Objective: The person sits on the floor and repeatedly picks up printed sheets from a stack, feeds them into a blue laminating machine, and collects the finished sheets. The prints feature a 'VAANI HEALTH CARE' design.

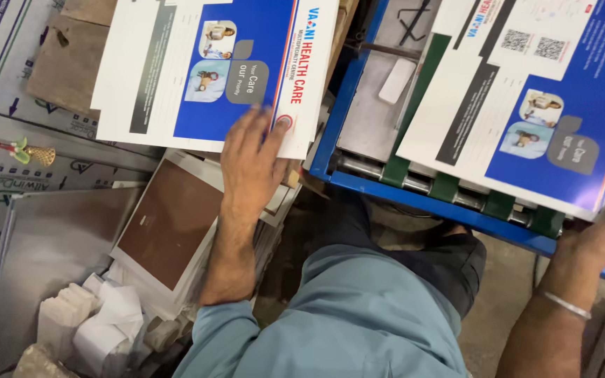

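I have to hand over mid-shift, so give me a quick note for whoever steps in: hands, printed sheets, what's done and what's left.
Left hand: flat, palm down on the near edge of the left stack of printed sheets, which lies on a wooden board.
Right hand: grips the near corner of the right printed sheet lying on the blue machine frame over its green rollers.
Done: one stack already sits on the left.
Left: the right sheet is not yet off the machine.
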